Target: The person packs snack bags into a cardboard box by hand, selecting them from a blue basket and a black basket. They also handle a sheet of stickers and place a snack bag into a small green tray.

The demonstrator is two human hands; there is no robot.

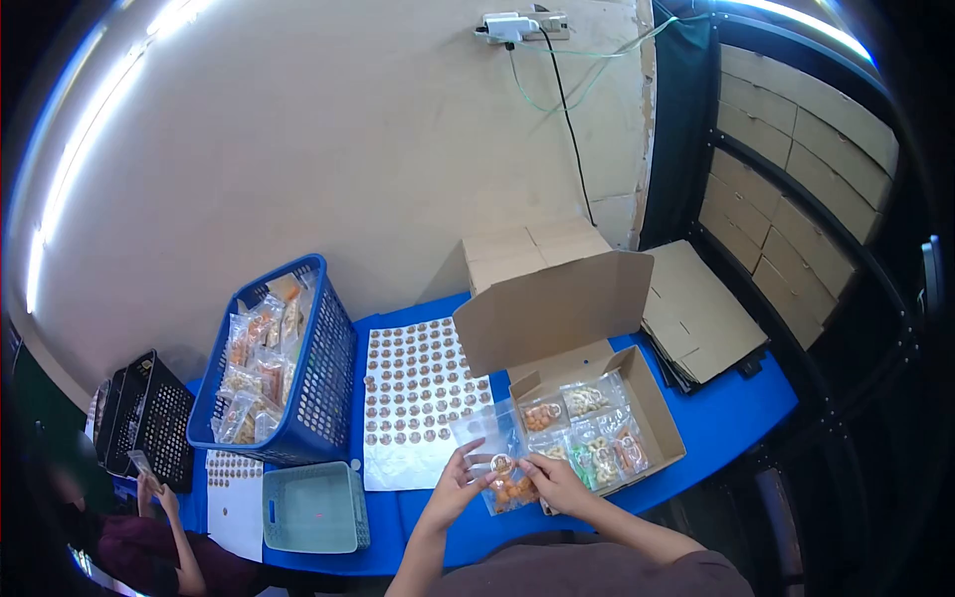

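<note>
A clear plastic bag of orange snacks (pixel 514 495) is in front of me, at the left edge of an open cardboard box (pixel 665 423). A round sticker (pixel 501 464) lies on the bag's face. My left hand (pixel 456 490) is at the bag's left side, its thumb near the sticker and its fingers spread at the clear upper part. On the other side, my right hand (pixel 559 486) pinches the bag beside the sticker. Inside the box are several snack bags (pixel 589 398), some pale, some orange. Fingertips behind the plastic are hard to make out.
A sheet of round stickers (pixel 398 468) lies left of the box. Beyond it stand a blue basket (pixel 333 368) full of snack bags and a pale green tray (pixel 316 542). Flat cardboard (pixel 696 318) is stacked at right. Another person's hands (pixel 154 493) work at far left.
</note>
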